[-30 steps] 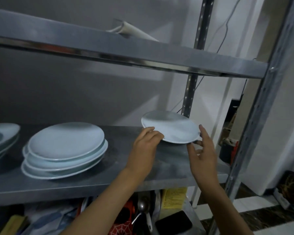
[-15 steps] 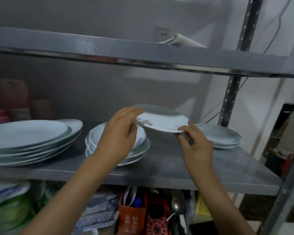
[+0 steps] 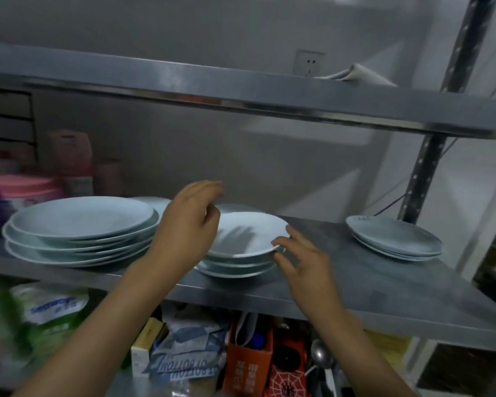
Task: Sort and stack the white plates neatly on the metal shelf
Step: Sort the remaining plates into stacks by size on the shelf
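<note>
Grey metal shelf [image 3: 355,287] carries three size-sorted stacks. Large white plates [image 3: 80,222] at left edge; medium white plate stack [image 3: 241,262] centre; small white plates [image 3: 393,239] toward right edge. Top white plate [image 3: 249,233] sits on medium stack, matching size. Left hand [image 3: 186,230] loosely curled, holding nothing; right hand [image 3: 301,256] relaxed, fingertips steadying rim.

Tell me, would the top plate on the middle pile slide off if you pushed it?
Probably, yes. The top plate looks smooth and glossy and sits on three more plates, so a sideways push could slide it. It looks stiff, likely breakable. The right hand touches its rim.
</note>
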